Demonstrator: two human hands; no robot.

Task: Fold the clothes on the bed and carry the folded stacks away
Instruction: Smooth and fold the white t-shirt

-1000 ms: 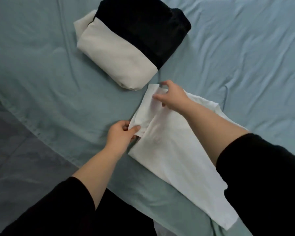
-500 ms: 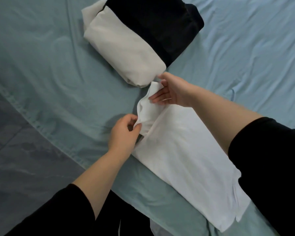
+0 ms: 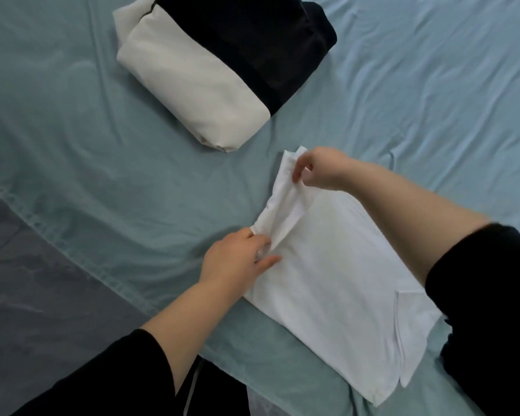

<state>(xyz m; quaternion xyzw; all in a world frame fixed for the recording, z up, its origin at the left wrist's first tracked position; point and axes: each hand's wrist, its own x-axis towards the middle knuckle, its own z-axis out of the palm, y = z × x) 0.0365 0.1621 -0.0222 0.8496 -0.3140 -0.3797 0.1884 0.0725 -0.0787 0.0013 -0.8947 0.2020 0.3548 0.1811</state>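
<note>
Bed [image 3: 87, 145], blue-green sheet: carries everything listed.
Folded stack [image 3: 210, 70], cream and black: far left, apart from the shirt.
White shirt [image 3: 327, 280]: a long strip running from far left to near right, its far-left short end lifted and rumpled between the hands.
Right hand [image 3: 321, 169]: pinches that end's far corner.
Left hand [image 3: 237, 259]: grips its near corner, fingers curled in the cloth.
Judgement: both hands hold the same end, so the fold should travel down the strip toward the near right.
</note>
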